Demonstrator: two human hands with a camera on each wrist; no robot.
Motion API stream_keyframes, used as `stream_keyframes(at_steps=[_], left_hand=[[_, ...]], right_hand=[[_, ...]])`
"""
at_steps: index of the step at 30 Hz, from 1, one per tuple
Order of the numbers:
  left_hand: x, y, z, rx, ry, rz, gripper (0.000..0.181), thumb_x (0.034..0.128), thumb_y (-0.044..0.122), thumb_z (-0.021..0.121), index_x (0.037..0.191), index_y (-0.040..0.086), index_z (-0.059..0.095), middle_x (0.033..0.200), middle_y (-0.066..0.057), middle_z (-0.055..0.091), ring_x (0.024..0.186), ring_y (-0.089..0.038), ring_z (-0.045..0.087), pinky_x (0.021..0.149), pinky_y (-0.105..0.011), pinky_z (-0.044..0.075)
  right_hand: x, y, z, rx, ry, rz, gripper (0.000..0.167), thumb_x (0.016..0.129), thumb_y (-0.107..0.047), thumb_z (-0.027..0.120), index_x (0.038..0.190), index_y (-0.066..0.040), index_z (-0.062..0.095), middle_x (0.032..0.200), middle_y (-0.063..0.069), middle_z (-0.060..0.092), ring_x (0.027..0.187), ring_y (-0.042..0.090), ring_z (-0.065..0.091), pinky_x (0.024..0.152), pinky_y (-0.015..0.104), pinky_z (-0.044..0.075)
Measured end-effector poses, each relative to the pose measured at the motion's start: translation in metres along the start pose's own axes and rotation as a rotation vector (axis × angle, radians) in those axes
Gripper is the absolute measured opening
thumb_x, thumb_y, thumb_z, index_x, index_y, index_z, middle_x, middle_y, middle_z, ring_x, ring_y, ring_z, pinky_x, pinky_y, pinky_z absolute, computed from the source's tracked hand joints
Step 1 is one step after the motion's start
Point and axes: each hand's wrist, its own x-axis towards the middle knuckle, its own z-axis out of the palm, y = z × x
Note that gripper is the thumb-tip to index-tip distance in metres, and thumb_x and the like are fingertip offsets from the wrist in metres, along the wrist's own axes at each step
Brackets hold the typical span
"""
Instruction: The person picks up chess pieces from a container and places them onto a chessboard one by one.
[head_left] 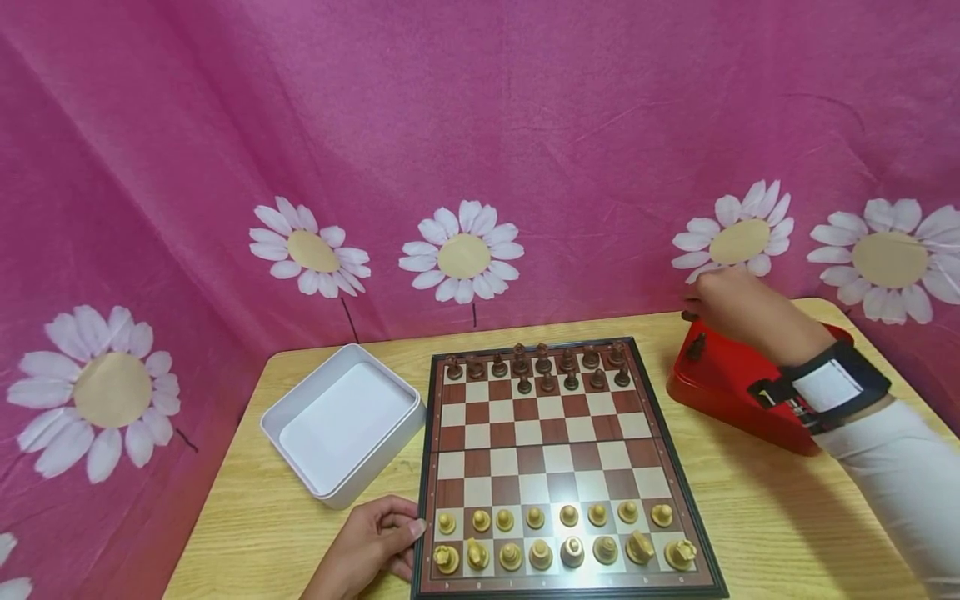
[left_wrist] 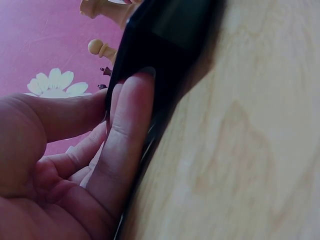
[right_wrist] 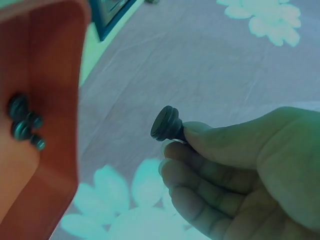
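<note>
My right hand [head_left: 731, 304] is raised over the far side of the red box [head_left: 720, 408]. Its thumb and fingers pinch a dark chess piece [right_wrist: 167, 124] with the round base outward; the fingers hide its top. Two dark pawns [right_wrist: 21, 129] lie inside the box in the right wrist view. My left hand [head_left: 367, 542] grips the near left edge of the chessboard [head_left: 423, 467], thumb at the rim and fingertips against the side and underside. Light pieces [head_left: 540, 554] fill the board's two near rows. Dark pieces [head_left: 521, 360] line the far row, with several dark pawns [head_left: 547, 382] before them.
An uncovered white box [head_left: 360, 483] stands left of the board on the wooden table [head_left: 240, 517]. Behind the table hangs a pink cloth [head_left: 570, 167] with large daisies. The red box is close to the board's right side.
</note>
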Motion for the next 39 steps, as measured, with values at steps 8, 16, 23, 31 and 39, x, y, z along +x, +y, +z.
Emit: stream_keyframes(at_steps=[8,16,23,31,39], left_hand=[[0.0,0.001,0.003,-0.019,0.017,-0.017,0.031,0.0985,0.011,0.07,0.12,-0.009,0.059,0.088,-0.004,0.069,0.066,-0.013,0.069,0.06,-0.031,0.064],[0.001,0.001,0.002,-0.018,0.034,-0.017,0.028,0.0988,0.009,0.069,0.12,-0.008,0.059,0.086,-0.003,0.068,0.063,-0.013,0.068,0.057,-0.03,0.063],[0.0,0.001,0.002,-0.023,0.017,-0.015,0.029,0.0991,0.009,0.068,0.12,-0.009,0.058,0.086,-0.003,0.069,0.065,-0.013,0.069,0.058,-0.03,0.063],[0.001,-0.001,0.001,-0.003,0.015,-0.016,0.03,0.0997,0.01,0.067,0.121,-0.009,0.058,0.087,-0.003,0.069,0.066,-0.014,0.069,0.059,-0.031,0.064],[0.0,-0.001,0.001,0.006,0.013,-0.012,0.031,0.0996,0.01,0.068,0.121,-0.01,0.058,0.086,-0.003,0.069,0.066,-0.014,0.069,0.059,-0.032,0.064]], right_hand=[[0.013,-0.033,-0.01,-0.017,-0.014,-0.077,0.009,0.085,0.003,0.077,0.08,-0.003,0.074,0.067,0.003,0.065,0.061,0.017,0.058,0.054,0.035,0.053],[0.026,-0.063,-0.011,0.046,0.016,-0.175,0.012,0.088,0.004,0.074,0.08,-0.005,0.073,0.073,0.006,0.061,0.069,0.021,0.062,0.061,0.037,0.055],[0.04,-0.1,-0.009,0.093,-0.03,-0.154,0.009,0.087,0.002,0.077,0.082,-0.005,0.075,0.07,0.002,0.064,0.065,0.017,0.058,0.061,0.034,0.055],[0.057,-0.135,0.001,0.14,-0.096,-0.169,0.013,0.092,0.0,0.073,0.083,-0.008,0.073,0.065,-0.001,0.058,0.059,0.012,0.052,0.055,0.024,0.046],[0.071,-0.164,0.018,0.146,-0.114,-0.22,0.008,0.093,-0.003,0.073,0.088,-0.007,0.077,0.072,0.001,0.069,0.06,0.01,0.055,0.055,0.023,0.049]])
